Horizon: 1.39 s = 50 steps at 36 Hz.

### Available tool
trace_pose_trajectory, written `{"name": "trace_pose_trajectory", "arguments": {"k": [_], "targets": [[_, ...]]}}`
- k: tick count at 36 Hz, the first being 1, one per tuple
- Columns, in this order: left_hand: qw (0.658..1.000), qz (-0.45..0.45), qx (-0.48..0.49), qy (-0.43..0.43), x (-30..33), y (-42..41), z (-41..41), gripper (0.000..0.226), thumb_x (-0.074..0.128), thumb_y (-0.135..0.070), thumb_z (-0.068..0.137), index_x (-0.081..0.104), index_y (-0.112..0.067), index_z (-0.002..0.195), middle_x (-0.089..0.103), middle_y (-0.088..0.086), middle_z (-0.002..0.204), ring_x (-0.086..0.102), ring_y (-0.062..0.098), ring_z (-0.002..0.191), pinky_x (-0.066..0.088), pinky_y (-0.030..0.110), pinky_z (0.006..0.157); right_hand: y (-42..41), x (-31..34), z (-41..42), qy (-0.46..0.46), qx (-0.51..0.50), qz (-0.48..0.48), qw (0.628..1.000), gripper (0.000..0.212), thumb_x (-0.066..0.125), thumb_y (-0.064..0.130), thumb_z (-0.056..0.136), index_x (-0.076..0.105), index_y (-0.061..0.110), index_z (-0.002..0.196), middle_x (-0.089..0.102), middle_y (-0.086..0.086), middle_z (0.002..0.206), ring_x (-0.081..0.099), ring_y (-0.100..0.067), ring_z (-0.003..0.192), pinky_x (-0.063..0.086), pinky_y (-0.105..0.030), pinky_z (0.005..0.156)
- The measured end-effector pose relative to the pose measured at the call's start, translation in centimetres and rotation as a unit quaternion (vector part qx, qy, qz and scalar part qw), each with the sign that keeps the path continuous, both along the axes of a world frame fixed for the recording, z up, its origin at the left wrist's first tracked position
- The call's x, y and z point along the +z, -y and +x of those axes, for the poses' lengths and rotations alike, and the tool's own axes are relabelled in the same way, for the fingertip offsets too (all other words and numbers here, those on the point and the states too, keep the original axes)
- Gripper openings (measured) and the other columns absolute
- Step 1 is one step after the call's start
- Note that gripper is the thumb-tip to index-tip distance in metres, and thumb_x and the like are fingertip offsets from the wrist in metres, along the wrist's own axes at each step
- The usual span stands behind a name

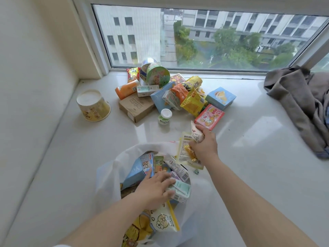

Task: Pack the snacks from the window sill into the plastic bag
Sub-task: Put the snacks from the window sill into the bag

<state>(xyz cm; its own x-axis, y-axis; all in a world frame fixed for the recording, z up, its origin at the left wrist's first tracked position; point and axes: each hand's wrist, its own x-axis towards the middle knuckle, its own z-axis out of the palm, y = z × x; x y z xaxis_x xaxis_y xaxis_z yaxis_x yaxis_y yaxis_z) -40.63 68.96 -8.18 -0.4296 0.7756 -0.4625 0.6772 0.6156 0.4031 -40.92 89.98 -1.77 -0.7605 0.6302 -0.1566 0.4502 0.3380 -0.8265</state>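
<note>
Right hand (204, 142), grip closed around several small snack packets (195, 134), sits just past the plastic bag (110, 177) rim at 1 o'clock. Left hand (154, 188), fingers flat, presses packets inside the bag. Remaining snack pile (170, 93) lies at 12 o'clock on the window sill (258, 157).

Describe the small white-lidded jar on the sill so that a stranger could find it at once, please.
Start at the window and drop to the snack pile on the sill below it. On the pile's near edge, between the brown cardboard box and the pink rabbit box, stands the small jar. It alone is round, upright, white-lidded and green-labelled among flat packets.
</note>
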Motion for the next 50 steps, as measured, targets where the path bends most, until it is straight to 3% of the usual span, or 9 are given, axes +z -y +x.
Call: {"name": "trace_pose_trajectory", "arguments": {"k": [3,6,11,18,22,26,31,45,50], "targets": [[0.982,0.079,0.166,0.038,1.9,-1.0,-1.2,0.036,0.030,-0.035,0.100,0.058,-0.026,0.121,0.047,-0.010,0.130,0.045,0.011,0.118,0.032,0.034,0.101,1.8,-1.0,-1.1,0.000,-0.038,-0.059,0.998,0.055,0.068,0.010,0.077,0.052,0.029,0.126,0.039,0.000,0.114,0.047,-0.016,0.096,0.035,-0.021,0.085],[0.941,0.145,0.303,-0.036,3.4,-0.8,-3.2,0.028,0.038,-0.023,0.098,0.064,-0.016,0.099,0.055,-0.004,0.106,0.055,0.017,0.094,0.034,0.024,0.071,4.2,-3.5,-0.7,0.066,-0.051,-0.131,0.988,0.055,0.068,0.021,0.080,0.047,0.028,0.130,0.035,-0.003,0.122,0.047,-0.019,0.098,0.036,-0.026,0.089],[0.943,0.106,0.288,-0.129,3.5,0.8,-4.8,0.030,0.034,-0.022,0.100,0.058,-0.018,0.117,0.053,-0.004,0.116,0.054,0.018,0.101,0.042,0.025,0.079,7.6,-7.4,1.6,0.216,0.155,0.020,0.964,0.058,0.058,0.046,0.080,0.041,0.035,0.134,0.028,-0.002,0.139,0.038,-0.026,0.122,0.034,-0.037,0.102],[0.973,-0.007,0.141,-0.183,1.5,0.1,-3.3,0.038,0.032,-0.031,0.097,0.053,-0.026,0.128,0.044,-0.005,0.136,0.031,0.017,0.129,0.025,0.034,0.107,8.3,-7.5,2.3,0.350,0.331,0.247,0.841,0.083,0.013,0.078,0.074,0.035,0.035,0.142,0.026,-0.007,0.152,0.013,-0.033,0.141,0.005,-0.052,0.112],[0.974,-0.027,0.115,-0.191,0.7,-0.5,-3.2,0.036,0.034,-0.027,0.096,0.055,-0.023,0.124,0.047,-0.002,0.133,0.033,0.019,0.126,0.026,0.033,0.106,7.1,-7.0,3.1,0.399,0.432,0.343,0.732,0.095,0.015,0.083,0.073,0.035,0.022,0.144,0.016,-0.012,0.156,0.000,-0.035,0.144,-0.007,-0.058,0.111],[0.970,0.054,0.149,-0.186,1.5,-1.9,-4.3,0.032,0.039,-0.025,0.096,0.057,-0.020,0.122,0.052,-0.002,0.127,0.038,0.017,0.122,0.030,0.026,0.102,6.7,-5.5,2.6,0.309,0.413,0.310,0.798,0.092,0.017,0.080,0.075,0.054,0.016,0.129,0.044,-0.010,0.139,0.026,-0.029,0.135,0.013,-0.051,0.113],[0.940,0.171,0.252,-0.152,3.2,-4.6,-7.4,0.027,0.044,-0.013,0.093,0.062,-0.017,0.112,0.054,-0.001,0.119,0.047,0.016,0.110,0.039,0.025,0.082,3.6,-3.9,-0.1,0.152,0.243,0.278,0.917,0.040,0.034,0.037,0.094,0.068,0.017,0.101,0.062,-0.005,0.105,0.049,-0.026,0.105,0.036,-0.037,0.085],[0.959,0.008,0.256,-0.119,0.1,-12.3,-19.1,0.047,0.054,-0.022,0.088,0.044,-0.020,0.133,0.039,0.005,0.135,0.037,0.025,0.123,0.040,0.037,0.089,-6.2,-9.8,-8.8,0.317,0.264,0.253,0.875,0.044,0.045,0.010,0.090,0.044,0.022,0.134,0.045,-0.005,0.131,0.039,-0.024,0.121,0.038,-0.032,0.091],[0.957,-0.015,0.231,-0.174,-2.4,-13.9,-22.6,0.065,0.063,-0.016,0.080,0.034,-0.035,0.135,0.014,0.002,0.149,0.024,0.028,0.128,0.037,0.037,0.092,-8.1,-12.6,-10.6,0.338,0.282,0.262,0.859,0.055,0.049,0.006,0.086,0.038,0.022,0.137,0.040,-0.004,0.137,0.036,-0.025,0.124,0.038,-0.034,0.093]]}}
